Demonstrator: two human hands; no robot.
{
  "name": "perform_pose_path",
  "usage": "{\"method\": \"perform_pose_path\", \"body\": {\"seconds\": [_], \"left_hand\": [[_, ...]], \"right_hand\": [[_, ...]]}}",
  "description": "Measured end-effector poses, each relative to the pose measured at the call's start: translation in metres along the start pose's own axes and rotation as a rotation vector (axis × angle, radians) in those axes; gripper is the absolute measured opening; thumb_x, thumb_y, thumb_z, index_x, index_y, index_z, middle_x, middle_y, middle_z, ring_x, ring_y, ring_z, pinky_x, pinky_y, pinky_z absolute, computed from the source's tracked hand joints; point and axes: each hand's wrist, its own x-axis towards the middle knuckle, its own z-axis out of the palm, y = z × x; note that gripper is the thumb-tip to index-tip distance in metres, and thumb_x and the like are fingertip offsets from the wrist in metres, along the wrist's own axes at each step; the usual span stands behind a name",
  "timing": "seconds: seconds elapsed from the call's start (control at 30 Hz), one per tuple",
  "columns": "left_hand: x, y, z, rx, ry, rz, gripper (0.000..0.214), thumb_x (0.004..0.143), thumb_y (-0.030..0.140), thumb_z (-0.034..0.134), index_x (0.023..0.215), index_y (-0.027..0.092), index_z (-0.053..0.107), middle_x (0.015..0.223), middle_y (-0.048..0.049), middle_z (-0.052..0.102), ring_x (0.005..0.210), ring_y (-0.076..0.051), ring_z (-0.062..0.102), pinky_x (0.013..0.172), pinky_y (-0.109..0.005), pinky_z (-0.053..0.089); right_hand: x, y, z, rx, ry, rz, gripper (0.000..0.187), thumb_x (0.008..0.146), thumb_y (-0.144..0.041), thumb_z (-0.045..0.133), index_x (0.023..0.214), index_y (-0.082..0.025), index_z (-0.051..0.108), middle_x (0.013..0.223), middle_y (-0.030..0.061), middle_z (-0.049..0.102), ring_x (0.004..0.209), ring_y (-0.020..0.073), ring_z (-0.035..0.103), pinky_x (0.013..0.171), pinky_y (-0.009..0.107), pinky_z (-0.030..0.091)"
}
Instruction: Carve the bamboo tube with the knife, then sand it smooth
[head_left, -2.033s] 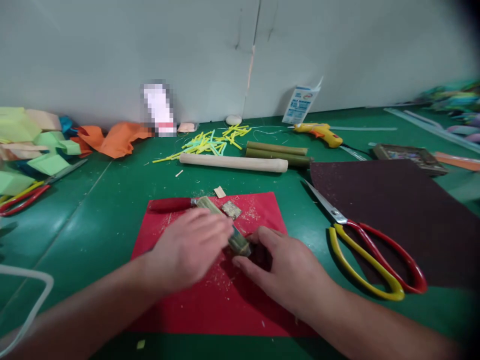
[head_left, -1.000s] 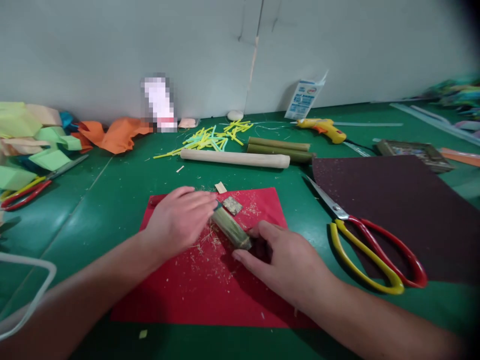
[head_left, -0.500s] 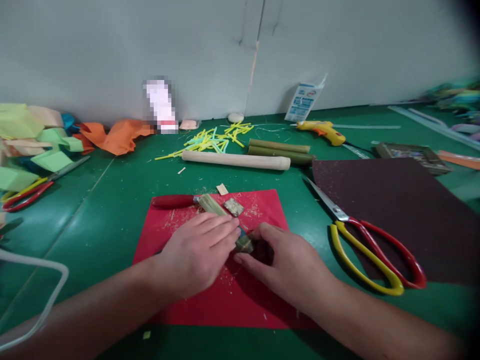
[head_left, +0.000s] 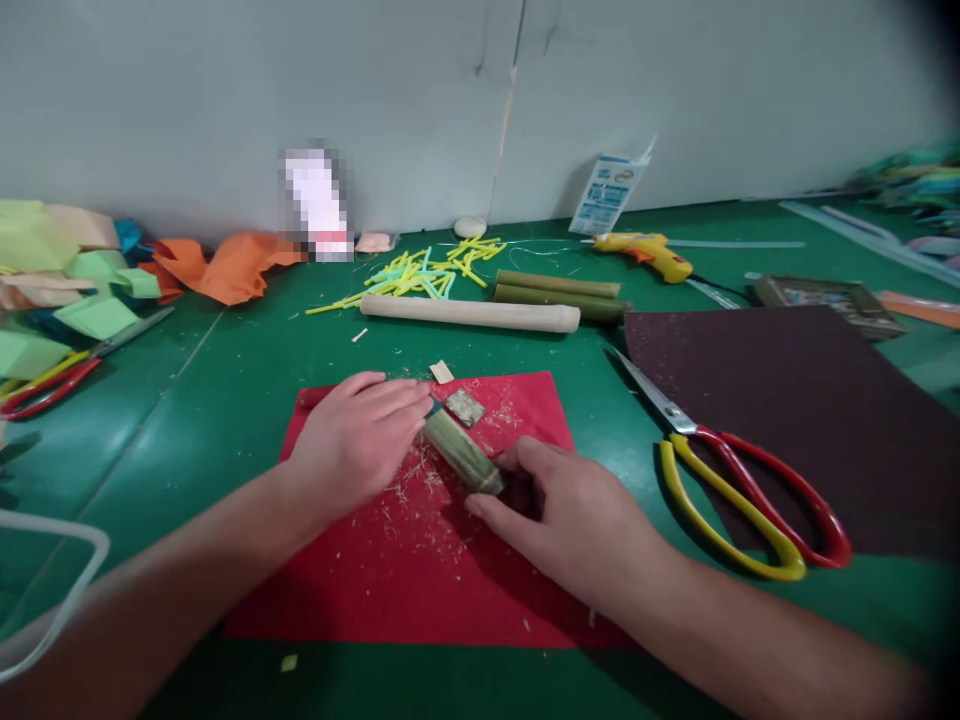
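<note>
A short piece of green bamboo (head_left: pixel 463 450) lies slanted over a red sheet (head_left: pixel 360 590) strewn with fine shavings. The thumb and fingers of my right hand (head_left: pixel 570 500) are closed on its near end. My left hand (head_left: pixel 360 435) bends over the far end, fingers together, pressing on a dark bluish strip that looks like sandpaper (head_left: pixel 433 405); only its edge shows. Beside the bamboo lies a small grey, dust-covered square (head_left: pixel 465 407). My left hand mostly covers a red-handled tool (head_left: pixel 313 396), and its metal part is hidden.
Large scissors (head_left: pixel 735 480) with red and yellow handles lie at the right, partly on a dark brown sheet (head_left: pixel 795 400). Behind are a pale peeled stick (head_left: pixel 472 314), bamboo pieces (head_left: pixel 559 290), cut yellow strips (head_left: pixel 409 275) and a yellow glue gun (head_left: pixel 645 255). Folded coloured paper (head_left: pixel 97 265) lies left.
My left hand has slid from the bamboo's near end toward its far left end, uncovering the middle and covering the red-handled tool. My right hand keeps its grip.
</note>
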Motion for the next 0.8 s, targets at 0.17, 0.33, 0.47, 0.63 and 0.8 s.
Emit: {"method": "perform_pose_path", "body": {"seconds": [0.17, 0.33, 0.47, 0.63, 0.8], "left_hand": [[-0.0004, 0.0037, -0.0029, -0.083, -0.058, 0.104, 0.03, 0.085, 0.011, 0.042, 0.107, 0.009, 0.061, 0.115, -0.011, 0.063, 0.11, -0.021, 0.056, 0.093, -0.038, 0.045], [0.0014, -0.0027, -0.0022, -0.001, 0.004, 0.01, 0.026, 0.085, 0.011, 0.045, 0.104, 0.011, 0.063, 0.106, -0.0097, 0.067, 0.102, -0.02, 0.06, 0.089, -0.038, 0.047], [0.0015, 0.0046, -0.0024, -0.09, -0.044, 0.097, 0.029, 0.084, 0.011, 0.043, 0.106, 0.009, 0.062, 0.114, -0.0112, 0.063, 0.11, -0.022, 0.055, 0.093, -0.038, 0.045], [0.0028, -0.0028, -0.0027, 0.001, 0.008, 0.021, 0.026, 0.085, 0.012, 0.045, 0.104, 0.012, 0.063, 0.107, -0.0086, 0.067, 0.101, -0.02, 0.061, 0.089, -0.038, 0.047], [0.0004, 0.0066, -0.0039, -0.076, -0.033, 0.103, 0.029, 0.084, 0.01, 0.043, 0.106, 0.009, 0.062, 0.113, -0.0104, 0.064, 0.11, -0.021, 0.056, 0.094, -0.038, 0.045]], "right_hand": [[-0.0001, -0.0009, 0.0001, -0.017, -0.028, 0.007, 0.021, 0.074, -0.042, 0.059, 0.073, -0.022, 0.052, 0.065, -0.0014, 0.06, 0.055, 0.0133, 0.05, 0.047, 0.025, 0.03], [-0.0012, 0.0003, 0.0005, -0.008, -0.032, 0.016, 0.022, 0.074, -0.044, 0.058, 0.078, -0.022, 0.054, 0.068, -0.0015, 0.062, 0.056, 0.0137, 0.052, 0.049, 0.025, 0.031], [-0.0011, -0.0004, -0.0004, -0.004, -0.034, 0.0, 0.02, 0.074, -0.041, 0.058, 0.075, -0.022, 0.052, 0.065, -0.0023, 0.06, 0.055, 0.0129, 0.05, 0.048, 0.025, 0.03], [-0.001, -0.001, -0.0013, -0.017, -0.026, 0.013, 0.022, 0.075, -0.044, 0.057, 0.077, -0.022, 0.053, 0.067, -0.0017, 0.061, 0.055, 0.0133, 0.051, 0.048, 0.025, 0.03], [-0.0004, -0.0003, -0.0007, 0.003, -0.048, 0.01, 0.022, 0.074, -0.044, 0.057, 0.075, -0.023, 0.051, 0.067, -0.0023, 0.06, 0.057, 0.0138, 0.051, 0.049, 0.025, 0.03]]}}
